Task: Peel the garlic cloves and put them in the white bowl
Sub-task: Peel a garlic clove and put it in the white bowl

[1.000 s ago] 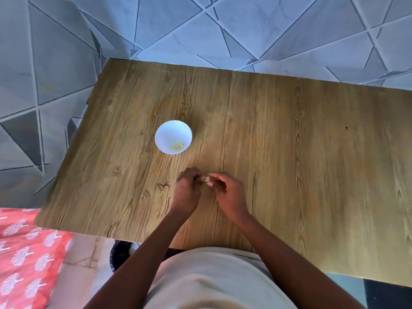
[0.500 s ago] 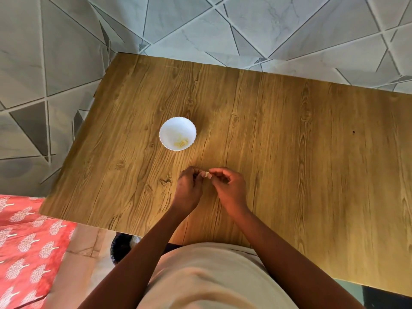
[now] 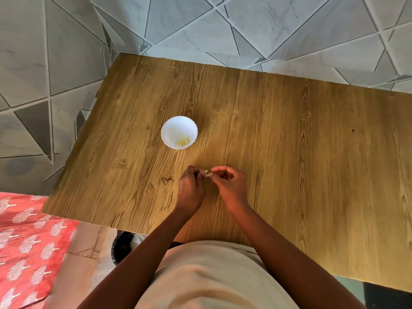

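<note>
Little has shifted since the earlier frames: the garlic clove [image 3: 207, 173] is still pinched between both hands just above the worktop [image 3: 312, 152], and only the view has drifted slightly. The clove is held by the curled fingertips of the left hand [image 3: 191, 190] on one side and by the thumb and forefinger of the right hand [image 3: 231, 186] on the other, so each grip is closed upon it; how much skin is left on it cannot be told.

The white bowl [image 3: 179, 132] is set beyond the hands and a little to the left, well apart from them, with a few yellowish peeled pieces [image 3: 184, 141] lying in its bottom. Bare wood-grain surface is seen on all sides of the bowl and hands, widest to the right. Grey tiled flooring [image 3: 66, 52] lies beyond the far and left edges. Red patterned cloth [image 3: 24, 237] is seen at lower left, and a dark bin [image 3: 122, 246] below the near edge.
</note>
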`<action>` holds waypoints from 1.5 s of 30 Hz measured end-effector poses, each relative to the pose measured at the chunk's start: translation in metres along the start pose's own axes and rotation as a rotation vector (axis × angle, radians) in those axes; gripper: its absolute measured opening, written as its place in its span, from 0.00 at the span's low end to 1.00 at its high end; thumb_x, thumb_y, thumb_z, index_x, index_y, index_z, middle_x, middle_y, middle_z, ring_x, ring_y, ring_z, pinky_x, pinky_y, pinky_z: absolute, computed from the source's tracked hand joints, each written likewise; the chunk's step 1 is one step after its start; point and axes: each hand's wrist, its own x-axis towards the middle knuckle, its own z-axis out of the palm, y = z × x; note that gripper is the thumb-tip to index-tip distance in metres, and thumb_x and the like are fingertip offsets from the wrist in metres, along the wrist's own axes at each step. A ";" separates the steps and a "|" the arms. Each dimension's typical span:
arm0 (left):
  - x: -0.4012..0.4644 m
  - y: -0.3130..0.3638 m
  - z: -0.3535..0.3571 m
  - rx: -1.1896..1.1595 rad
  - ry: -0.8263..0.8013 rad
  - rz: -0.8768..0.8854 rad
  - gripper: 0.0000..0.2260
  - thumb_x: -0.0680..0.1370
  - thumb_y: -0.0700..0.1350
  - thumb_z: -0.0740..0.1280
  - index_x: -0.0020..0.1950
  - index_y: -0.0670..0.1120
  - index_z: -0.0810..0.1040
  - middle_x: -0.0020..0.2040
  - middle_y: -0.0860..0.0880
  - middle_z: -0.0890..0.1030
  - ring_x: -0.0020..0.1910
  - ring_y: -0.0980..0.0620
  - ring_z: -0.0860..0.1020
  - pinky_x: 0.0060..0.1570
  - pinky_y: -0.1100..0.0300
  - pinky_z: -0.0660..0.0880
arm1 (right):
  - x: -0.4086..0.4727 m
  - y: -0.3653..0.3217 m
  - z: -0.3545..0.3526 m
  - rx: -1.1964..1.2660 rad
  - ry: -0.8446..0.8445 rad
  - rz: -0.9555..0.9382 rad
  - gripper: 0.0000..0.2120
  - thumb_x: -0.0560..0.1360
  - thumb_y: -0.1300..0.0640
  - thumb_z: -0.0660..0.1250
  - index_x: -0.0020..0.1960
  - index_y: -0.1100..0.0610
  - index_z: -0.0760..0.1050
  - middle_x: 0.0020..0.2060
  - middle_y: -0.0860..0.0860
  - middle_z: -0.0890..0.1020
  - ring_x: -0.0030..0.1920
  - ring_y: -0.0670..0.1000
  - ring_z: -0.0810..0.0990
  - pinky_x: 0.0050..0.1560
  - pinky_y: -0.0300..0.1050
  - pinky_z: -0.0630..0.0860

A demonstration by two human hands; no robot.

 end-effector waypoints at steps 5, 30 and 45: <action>0.001 -0.004 -0.009 0.028 0.053 0.006 0.02 0.81 0.40 0.69 0.50 0.42 0.80 0.42 0.51 0.82 0.39 0.62 0.77 0.37 0.72 0.70 | -0.004 0.005 -0.006 -0.056 -0.023 -0.076 0.07 0.74 0.65 0.75 0.50 0.57 0.86 0.41 0.48 0.87 0.45 0.49 0.85 0.49 0.45 0.82; -0.043 -0.026 -0.009 0.157 0.055 0.382 0.10 0.80 0.39 0.64 0.57 0.39 0.81 0.54 0.44 0.80 0.50 0.49 0.79 0.52 0.63 0.75 | -0.005 0.018 -0.016 -0.432 -0.217 -0.194 0.06 0.73 0.65 0.76 0.43 0.55 0.84 0.38 0.46 0.84 0.40 0.43 0.83 0.45 0.36 0.79; -0.034 -0.020 -0.012 0.038 0.079 0.335 0.14 0.71 0.29 0.68 0.48 0.44 0.86 0.43 0.51 0.84 0.41 0.54 0.82 0.43 0.58 0.79 | -0.005 0.011 -0.024 -0.399 -0.367 -0.058 0.11 0.78 0.67 0.69 0.45 0.53 0.83 0.37 0.52 0.86 0.34 0.51 0.85 0.37 0.43 0.80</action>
